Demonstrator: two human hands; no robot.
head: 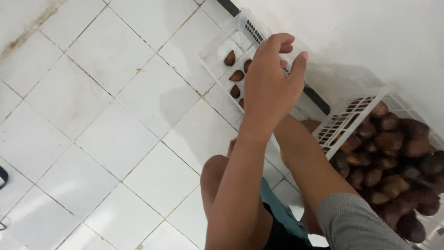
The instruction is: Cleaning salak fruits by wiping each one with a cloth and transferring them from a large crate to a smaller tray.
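Note:
My left hand (270,81) is raised over a white plastic basket (217,48) that lies on the tiled floor against the wall. I see the back of this hand; its fingers are loosely curled, the thumb stands apart, and nothing shows between them. A few brown, pointed, scaly fruits (237,75) lie on the basket's bottom just left of the hand. My right arm, in a grey sleeve (351,222), reaches in from the lower right, and its hand is hidden behind my left forearm. A second white basket (344,121) at the right is heaped with the same brown fruits (393,157).
The floor is white tiles (115,115) with dirty grout lines. A white wall (370,37) runs behind both baskets. My bare knee (215,178) and dark shorts are at the bottom centre. A dark object (3,176) pokes in at the left edge.

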